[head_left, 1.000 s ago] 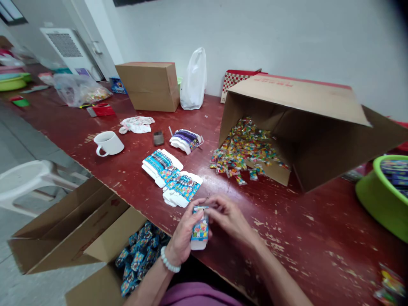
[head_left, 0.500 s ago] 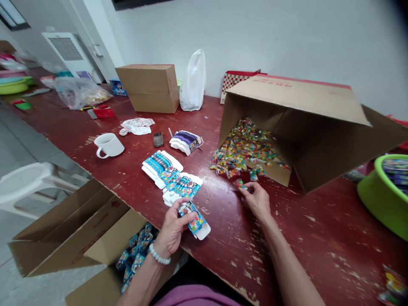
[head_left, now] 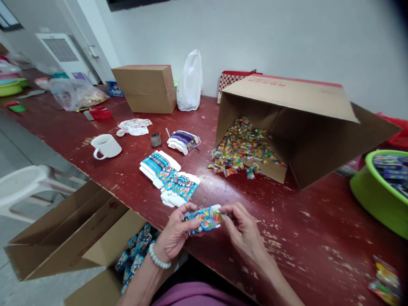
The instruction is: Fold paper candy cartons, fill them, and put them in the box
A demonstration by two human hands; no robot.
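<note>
My left hand (head_left: 179, 227), with a beaded bracelet at the wrist, grips a small blue printed carton (head_left: 201, 220) near the table's front edge. The carton lies sideways, its end with white flaps turned to the right. At that end my right hand (head_left: 240, 225) pinches a small clear packet of colourful candy (head_left: 217, 216), which is at the carton's opening; how far inside it is I cannot tell. Just beyond lie fanned stacks of flat blue cartons (head_left: 181, 185). Many candy packets (head_left: 242, 146) spill from a large cardboard box (head_left: 287, 100) tipped on its side.
Purple flat cartons (head_left: 183, 141), a white mug (head_left: 106, 146) and a cloth (head_left: 134, 126) lie farther left. Below the edge, an open box holds filled-looking blue cartons (head_left: 137, 248). A green basin (head_left: 366, 191) stands right, with loose candy packets (head_left: 385, 280) nearer.
My right hand has brought a candy packet from beside the tipped box to the carton's end. My left hand has turned the carton so its flaps face right.
</note>
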